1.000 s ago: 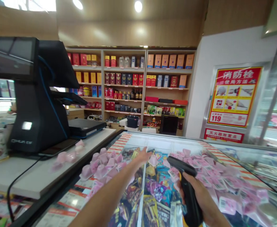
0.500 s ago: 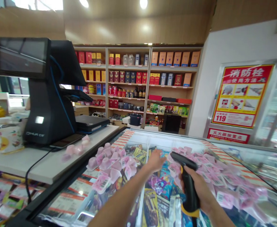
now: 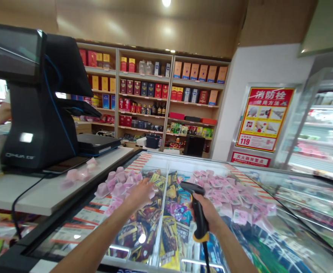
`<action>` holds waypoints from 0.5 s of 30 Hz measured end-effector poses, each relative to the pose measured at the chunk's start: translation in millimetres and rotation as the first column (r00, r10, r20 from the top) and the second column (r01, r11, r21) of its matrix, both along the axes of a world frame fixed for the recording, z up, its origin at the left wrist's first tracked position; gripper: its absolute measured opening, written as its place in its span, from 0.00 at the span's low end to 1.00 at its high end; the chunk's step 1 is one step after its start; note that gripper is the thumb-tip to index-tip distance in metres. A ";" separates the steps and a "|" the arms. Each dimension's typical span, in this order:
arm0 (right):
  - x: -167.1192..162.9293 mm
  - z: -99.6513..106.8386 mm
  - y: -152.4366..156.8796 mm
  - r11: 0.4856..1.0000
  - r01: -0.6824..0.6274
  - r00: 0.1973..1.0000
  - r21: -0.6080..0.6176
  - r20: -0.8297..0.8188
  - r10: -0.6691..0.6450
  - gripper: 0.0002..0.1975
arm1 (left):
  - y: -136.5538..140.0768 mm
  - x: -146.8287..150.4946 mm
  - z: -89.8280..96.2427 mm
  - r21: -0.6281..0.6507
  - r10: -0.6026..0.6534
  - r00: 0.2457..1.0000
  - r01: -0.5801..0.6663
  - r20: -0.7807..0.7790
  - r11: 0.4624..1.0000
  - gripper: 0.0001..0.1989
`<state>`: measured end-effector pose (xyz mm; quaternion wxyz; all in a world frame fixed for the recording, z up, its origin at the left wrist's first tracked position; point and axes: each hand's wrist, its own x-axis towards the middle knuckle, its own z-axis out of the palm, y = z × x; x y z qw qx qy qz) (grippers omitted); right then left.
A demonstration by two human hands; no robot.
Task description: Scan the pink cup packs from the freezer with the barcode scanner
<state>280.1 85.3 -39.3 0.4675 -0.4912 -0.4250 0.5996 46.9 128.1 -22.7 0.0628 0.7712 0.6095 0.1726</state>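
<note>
The black-and-yellow handheld scanner (image 3: 200,220) is upright over the middle of the glass-topped case (image 3: 68,237), its head pointing left and its cable hanging below. The right hand (image 3: 207,211) has its fingers wrapped around the handle. Just right of it spreads a large heap of pink cups (image 3: 236,195) (several show barcode labels). The left hand (image 3: 140,192) reaches palm-down to the right edge of a smaller pink cluster (image 3: 115,187); whether its fingers pinch a cup, I cannot tell. Under the glass lie colorful packets (image 3: 169,242), split by a pale divider (image 3: 161,220). Further left, a white counter (image 3: 32,195) bears a black terminal (image 3: 27,129) and a few loose cups (image 3: 82,174). Shelves of boxes (image 3: 143,88) stand behind.
</note>
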 end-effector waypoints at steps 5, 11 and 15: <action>1.9 2.2 0.1 1.000 0.003 1.000 0.022 0.001 -0.003 0.20 | -1.6 -3.8 -6.3 0.005 0.055 0.994 -0.056 0.090 0.998 0.26; 4.2 10.1 -2.5 0.994 0.064 0.996 0.086 -0.074 -0.057 0.17 | 3.9 4.5 2.2 -0.178 0.126 0.883 -0.049 0.451 0.983 0.17; 8.0 14.6 -5.5 0.994 0.058 0.996 0.093 -0.075 -0.051 0.18 | 14.5 36.6 -7.1 -0.337 0.254 0.599 0.029 0.759 0.941 0.16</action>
